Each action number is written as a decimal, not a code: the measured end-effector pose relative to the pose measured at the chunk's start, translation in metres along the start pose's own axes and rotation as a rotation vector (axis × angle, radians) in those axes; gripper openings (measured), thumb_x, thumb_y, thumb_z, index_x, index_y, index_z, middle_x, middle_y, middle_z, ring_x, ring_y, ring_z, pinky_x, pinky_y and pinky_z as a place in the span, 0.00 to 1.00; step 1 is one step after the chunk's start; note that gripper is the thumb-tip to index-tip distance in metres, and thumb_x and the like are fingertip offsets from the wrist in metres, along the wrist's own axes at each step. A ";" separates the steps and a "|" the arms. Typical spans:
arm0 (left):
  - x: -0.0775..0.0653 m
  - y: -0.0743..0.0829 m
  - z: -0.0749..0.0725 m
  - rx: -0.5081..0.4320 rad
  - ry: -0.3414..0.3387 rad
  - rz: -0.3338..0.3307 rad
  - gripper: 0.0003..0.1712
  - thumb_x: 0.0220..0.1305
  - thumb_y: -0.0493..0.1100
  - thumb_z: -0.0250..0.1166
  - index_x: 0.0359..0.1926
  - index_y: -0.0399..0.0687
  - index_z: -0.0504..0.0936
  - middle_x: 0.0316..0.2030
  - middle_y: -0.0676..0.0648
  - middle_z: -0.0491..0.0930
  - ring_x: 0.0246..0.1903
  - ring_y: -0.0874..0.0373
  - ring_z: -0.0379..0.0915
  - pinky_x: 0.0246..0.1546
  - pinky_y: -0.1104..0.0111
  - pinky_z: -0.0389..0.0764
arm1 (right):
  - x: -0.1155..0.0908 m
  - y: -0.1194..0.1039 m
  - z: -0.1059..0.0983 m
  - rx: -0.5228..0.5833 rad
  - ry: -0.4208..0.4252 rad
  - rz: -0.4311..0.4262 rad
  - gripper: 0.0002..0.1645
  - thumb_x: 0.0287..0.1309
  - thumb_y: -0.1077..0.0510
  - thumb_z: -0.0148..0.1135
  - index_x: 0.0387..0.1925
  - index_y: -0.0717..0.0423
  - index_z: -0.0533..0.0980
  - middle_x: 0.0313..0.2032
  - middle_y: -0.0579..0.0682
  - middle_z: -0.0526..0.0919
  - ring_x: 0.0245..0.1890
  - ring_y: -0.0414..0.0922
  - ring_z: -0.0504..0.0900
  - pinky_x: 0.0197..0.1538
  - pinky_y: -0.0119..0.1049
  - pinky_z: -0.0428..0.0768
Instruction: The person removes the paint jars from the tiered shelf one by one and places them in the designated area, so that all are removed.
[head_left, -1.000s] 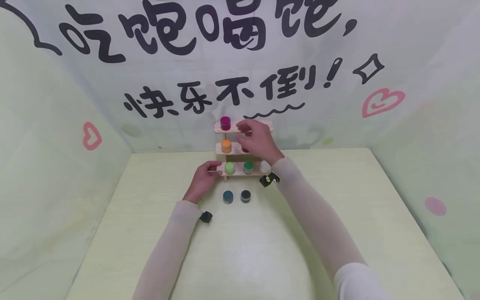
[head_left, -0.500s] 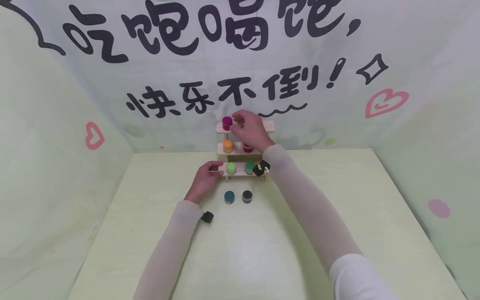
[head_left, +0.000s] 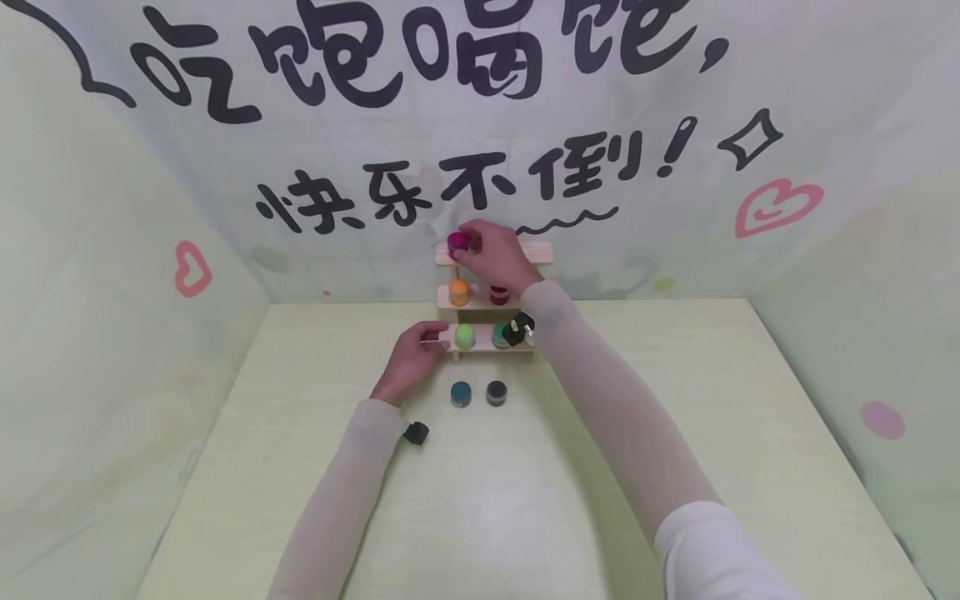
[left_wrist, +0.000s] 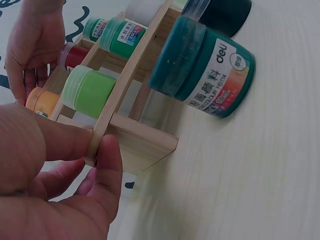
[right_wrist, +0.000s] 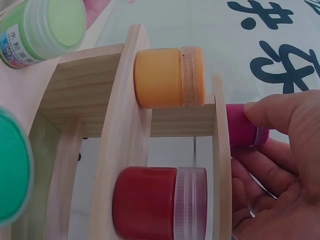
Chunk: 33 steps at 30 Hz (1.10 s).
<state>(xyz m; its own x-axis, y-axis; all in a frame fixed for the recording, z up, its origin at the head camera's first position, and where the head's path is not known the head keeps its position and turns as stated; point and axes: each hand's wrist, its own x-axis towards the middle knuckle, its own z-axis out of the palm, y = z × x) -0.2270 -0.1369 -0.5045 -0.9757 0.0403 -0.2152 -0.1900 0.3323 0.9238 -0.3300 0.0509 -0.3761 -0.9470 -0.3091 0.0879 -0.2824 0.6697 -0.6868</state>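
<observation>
A three-tier wooden rack stands against the back wall, carrying paint jars. My right hand grips the magenta paint jar at the left end of the top tier, thumb and fingers around it. At the rack's lower left, my left hand pinches the end of the lowest tier between thumb and fingers. On the middle tier sit an orange jar and a red jar. The lowest tier holds a light green jar and a green jar, the latter partly hidden by the right wrist camera.
In front of the rack, a teal jar and a dark jar stand on the pale table. A white jar shows in the left wrist view. Printed cloth walls surround the table.
My right hand has moved left along the top tier to the magenta jar and taken hold of it. My left hand has stayed on the rack's end.
</observation>
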 end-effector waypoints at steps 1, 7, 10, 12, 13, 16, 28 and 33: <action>0.000 0.000 0.000 0.001 -0.002 0.002 0.20 0.70 0.42 0.64 0.62 0.54 0.78 0.57 0.46 0.76 0.56 0.50 0.77 0.60 0.56 0.78 | 0.000 0.000 0.000 -0.001 -0.003 0.005 0.33 0.64 0.47 0.67 0.69 0.45 0.71 0.58 0.46 0.80 0.56 0.43 0.77 0.63 0.40 0.76; 0.001 -0.001 0.000 0.004 0.001 0.009 0.20 0.70 0.43 0.64 0.62 0.54 0.78 0.57 0.46 0.76 0.57 0.50 0.77 0.61 0.55 0.78 | -0.003 -0.001 -0.001 -0.008 0.010 0.028 0.36 0.64 0.44 0.67 0.71 0.43 0.70 0.61 0.45 0.79 0.57 0.42 0.76 0.65 0.40 0.76; 0.000 0.000 0.000 0.000 -0.001 0.008 0.21 0.70 0.42 0.64 0.62 0.54 0.77 0.56 0.46 0.76 0.57 0.50 0.77 0.60 0.55 0.78 | -0.007 -0.002 -0.002 0.020 0.020 0.027 0.33 0.63 0.45 0.68 0.68 0.44 0.72 0.57 0.44 0.81 0.54 0.42 0.77 0.61 0.39 0.78; -0.001 0.000 0.001 -0.002 0.002 0.007 0.21 0.70 0.42 0.64 0.62 0.54 0.77 0.56 0.46 0.76 0.57 0.50 0.77 0.60 0.55 0.78 | -0.011 -0.003 -0.003 0.047 0.017 0.030 0.31 0.63 0.46 0.68 0.66 0.45 0.74 0.55 0.44 0.81 0.53 0.42 0.77 0.59 0.38 0.79; -0.001 0.000 0.001 -0.002 0.004 0.008 0.21 0.70 0.42 0.64 0.62 0.54 0.77 0.56 0.46 0.77 0.57 0.49 0.77 0.61 0.55 0.78 | -0.013 -0.004 -0.003 0.057 0.017 0.030 0.30 0.63 0.47 0.69 0.65 0.45 0.75 0.55 0.43 0.81 0.52 0.41 0.77 0.58 0.38 0.79; -0.001 0.000 0.001 -0.003 0.006 0.010 0.21 0.70 0.42 0.64 0.62 0.54 0.77 0.56 0.46 0.77 0.57 0.49 0.76 0.61 0.55 0.78 | -0.019 -0.005 -0.004 0.086 0.015 0.031 0.29 0.63 0.47 0.69 0.64 0.44 0.75 0.55 0.43 0.80 0.52 0.41 0.77 0.57 0.37 0.80; -0.002 -0.001 0.000 0.004 0.003 0.011 0.21 0.70 0.43 0.63 0.62 0.54 0.77 0.57 0.45 0.75 0.58 0.49 0.75 0.62 0.54 0.76 | -0.053 -0.002 -0.006 0.190 0.072 0.018 0.29 0.61 0.50 0.70 0.63 0.45 0.76 0.54 0.45 0.82 0.52 0.42 0.82 0.55 0.36 0.83; -0.001 0.000 -0.001 0.015 0.002 0.013 0.21 0.70 0.43 0.63 0.62 0.54 0.77 0.57 0.46 0.75 0.58 0.49 0.75 0.62 0.54 0.76 | -0.071 0.003 -0.004 0.236 0.084 -0.013 0.28 0.60 0.54 0.71 0.61 0.50 0.76 0.53 0.48 0.83 0.51 0.44 0.83 0.57 0.36 0.83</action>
<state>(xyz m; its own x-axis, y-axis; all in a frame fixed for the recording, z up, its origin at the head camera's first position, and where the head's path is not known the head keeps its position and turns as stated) -0.2258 -0.1379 -0.5042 -0.9784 0.0425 -0.2025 -0.1758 0.3459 0.9217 -0.2639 0.0775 -0.3811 -0.9556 -0.2534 0.1506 -0.2604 0.4866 -0.8339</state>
